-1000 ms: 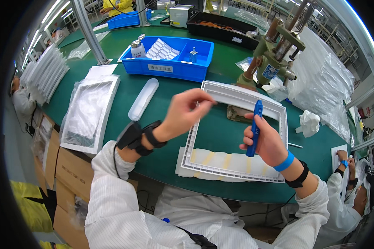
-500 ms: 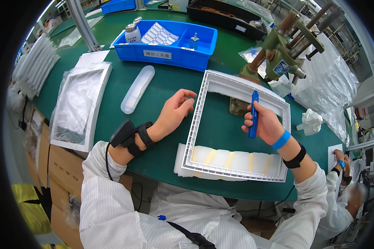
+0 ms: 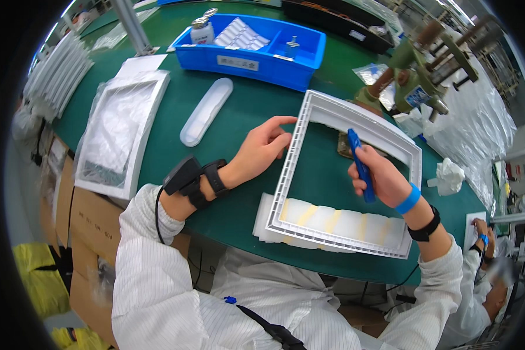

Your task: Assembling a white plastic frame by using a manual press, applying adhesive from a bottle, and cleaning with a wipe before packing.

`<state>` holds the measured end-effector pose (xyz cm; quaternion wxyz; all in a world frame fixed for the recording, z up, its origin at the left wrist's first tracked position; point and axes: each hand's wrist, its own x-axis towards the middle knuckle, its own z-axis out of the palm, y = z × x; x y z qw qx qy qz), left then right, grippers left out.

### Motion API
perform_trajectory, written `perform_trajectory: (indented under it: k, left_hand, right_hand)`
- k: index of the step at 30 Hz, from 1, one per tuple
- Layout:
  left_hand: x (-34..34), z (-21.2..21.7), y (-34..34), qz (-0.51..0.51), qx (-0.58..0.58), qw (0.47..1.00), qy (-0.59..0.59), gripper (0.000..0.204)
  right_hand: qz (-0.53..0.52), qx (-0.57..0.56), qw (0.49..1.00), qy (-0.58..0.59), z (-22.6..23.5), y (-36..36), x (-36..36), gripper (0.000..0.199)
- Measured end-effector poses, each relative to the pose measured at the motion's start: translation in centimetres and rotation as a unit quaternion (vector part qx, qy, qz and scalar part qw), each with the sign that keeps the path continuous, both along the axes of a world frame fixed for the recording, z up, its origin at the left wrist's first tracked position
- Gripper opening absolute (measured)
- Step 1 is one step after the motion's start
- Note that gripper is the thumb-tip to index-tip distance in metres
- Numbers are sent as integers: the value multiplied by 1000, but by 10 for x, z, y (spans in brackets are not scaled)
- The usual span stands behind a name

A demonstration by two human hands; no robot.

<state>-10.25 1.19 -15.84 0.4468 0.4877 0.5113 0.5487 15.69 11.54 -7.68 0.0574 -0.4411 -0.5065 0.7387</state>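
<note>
A white rectangular plastic frame with a ribbed edge lies in front of me, its near side resting on a white foam pad with yellow strips. At its left side is my left hand, thumb and index finger apart, the index fingertip at the frame's edge; whether it presses there I cannot tell. My right hand is closed round a blue pen-shaped tool, held over the frame's opening. The tool's upper end points away from me and slightly left, apart from the frame's far side.
Beyond the frame stands a blue divided bin with a bottle and label sheet. A green metal press rises at the far right. Left are a clear case and a plastic-wrapped white frame. Crumpled white paper lies right.
The view has shifted, so the table things sit farther right. My left index finger has stretched out to the frame's left edge. The blue tool has tilted, its upper end leaning left.
</note>
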Motion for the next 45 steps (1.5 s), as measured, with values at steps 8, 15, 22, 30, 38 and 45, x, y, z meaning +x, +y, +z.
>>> perform_trajectory:
  k: [8, 15, 22, 30, 38, 45]
  left_hand:
    - [-1, 1, 2, -34, -7, 998, -52, 42]
    - [-3, 0, 1, -37, 5, 998, -41, 42]
    - [-1, -1, 3, -41, 5, 998, -42, 42]
    - [-3, 0, 5, -29, 16, 995, -90, 38]
    - [-1, 9, 3, -35, -31, 998, -30, 38]
    - [-1, 8, 2, -7, -36, 999, -37, 42]
  right_hand:
    - [298, 285, 903, -123, 20, 1, -36, 32]
    - [299, 243, 918, -95, 12, 0, -48, 29]
    - [286, 196, 934, -88, 11, 0, -47, 27]
    - [520, 345, 774, -105, 44, 37, -23, 34]
    - [654, 232, 669, -267, 60, 29, -22, 35]
    - [697, 191, 630, -286, 49, 18, -32, 31]
